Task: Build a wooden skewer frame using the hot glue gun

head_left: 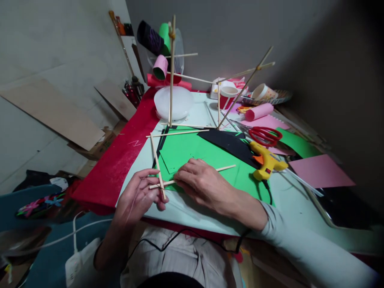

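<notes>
My left hand (136,197) is closed around the lower end of a thin wooden stick (155,156), near where it crosses a second wooden stick (226,168). A fine thread (132,206) seems to run across that palm. Fingers bent over the second stick, my right hand (202,180) grips it just right of the crossing. A third stick (180,133) meets the far end of the first. Beneath the hands lies green paper (192,146). Behind it stands a frame of tied sticks (171,84), leaning at the right.
To the right are a yellow glue gun (265,162), red-handled scissors (265,136), a pink paper roll (259,112) and pink paper (322,171). A white round object (174,103) and a paper cup (228,98) stand at the back. A black cord (163,246) hangs across my lap.
</notes>
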A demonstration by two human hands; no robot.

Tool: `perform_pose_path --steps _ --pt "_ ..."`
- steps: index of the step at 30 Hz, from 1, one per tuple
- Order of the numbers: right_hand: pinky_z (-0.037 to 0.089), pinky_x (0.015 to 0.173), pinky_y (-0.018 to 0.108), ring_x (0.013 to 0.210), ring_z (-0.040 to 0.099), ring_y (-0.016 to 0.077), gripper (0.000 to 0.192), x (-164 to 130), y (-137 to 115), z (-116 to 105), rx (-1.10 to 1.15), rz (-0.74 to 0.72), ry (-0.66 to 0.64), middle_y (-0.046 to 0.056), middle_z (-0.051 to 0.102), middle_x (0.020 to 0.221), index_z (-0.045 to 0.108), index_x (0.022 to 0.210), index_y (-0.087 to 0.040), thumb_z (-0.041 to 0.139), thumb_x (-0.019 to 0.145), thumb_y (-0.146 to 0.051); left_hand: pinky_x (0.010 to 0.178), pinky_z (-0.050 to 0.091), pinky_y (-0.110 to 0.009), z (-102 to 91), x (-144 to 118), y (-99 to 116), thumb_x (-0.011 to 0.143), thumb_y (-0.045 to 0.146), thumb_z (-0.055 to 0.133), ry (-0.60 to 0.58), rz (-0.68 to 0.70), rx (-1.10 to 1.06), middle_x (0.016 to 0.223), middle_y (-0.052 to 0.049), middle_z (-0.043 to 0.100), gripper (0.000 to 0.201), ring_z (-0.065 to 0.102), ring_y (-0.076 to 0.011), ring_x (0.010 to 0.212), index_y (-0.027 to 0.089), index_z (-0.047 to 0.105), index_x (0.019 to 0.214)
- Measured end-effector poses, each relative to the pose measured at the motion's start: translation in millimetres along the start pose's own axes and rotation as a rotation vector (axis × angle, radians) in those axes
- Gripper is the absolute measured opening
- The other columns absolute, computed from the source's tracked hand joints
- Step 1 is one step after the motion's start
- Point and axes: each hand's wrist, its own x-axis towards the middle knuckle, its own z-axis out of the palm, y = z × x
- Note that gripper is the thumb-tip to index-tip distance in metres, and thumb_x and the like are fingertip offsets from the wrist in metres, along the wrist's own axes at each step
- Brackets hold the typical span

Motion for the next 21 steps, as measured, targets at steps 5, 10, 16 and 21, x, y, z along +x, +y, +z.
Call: perform_pose_path --steps 5,10,16,21 --pt "0.038 0.079 0.036 0.091 0.054 0.0223 0.017 0 -3 3 -0.053 0.006 -0.022 0.007 0.069 0.101 0.068 0.106 -0.016 0.052 0.101 -0.014 0.059 0.055 -0.028 1.3 5 -5 0.086 0.029 0.066 -0.018 -0.089 0.003 0.092 -0.002 0.064 0.038 0.064 -0.0124 0.061 0.019 0.050 0.120" --pt "0.041 0.082 0.037 0.091 0.057 0.0219 0.017 0 -11 1 -0.067 0.026 -0.059 0.007 0.070 0.102 0.066 0.106 -0.015 0.049 0.105 -0.019 0.063 0.054 -0.029 -1.4 3 -5 0.087 0.033 0.068 -0.032 -0.124 -0.037 0.090 -0.002 0.066 0.039 0.064 -0.0125 0.062 0.018 0.052 0.119" --pt "0.048 0.089 0.037 0.101 0.064 0.0237 0.031 7 10 -36 -0.205 0.153 -0.074 0.011 0.071 0.109 0.063 0.120 -0.014 0.046 0.109 -0.038 0.062 0.052 -0.030 -7.7 -3 -1 0.086 0.036 0.069 0.008 -0.142 -0.062 0.084 -0.002 0.065 0.040 0.062 -0.0143 0.062 0.018 0.055 0.119" --pt "0.052 0.092 0.037 0.106 0.068 0.0263 0.020 30 71 -45 -0.419 0.336 -0.103 0.019 0.071 0.112 0.065 0.116 -0.006 0.060 0.101 -0.018 0.060 0.052 -0.030 -8.6 -6 4 0.080 0.040 0.074 0.061 -0.163 -0.086 0.091 -0.004 0.066 0.047 0.064 -0.0154 0.062 0.018 0.059 0.119"
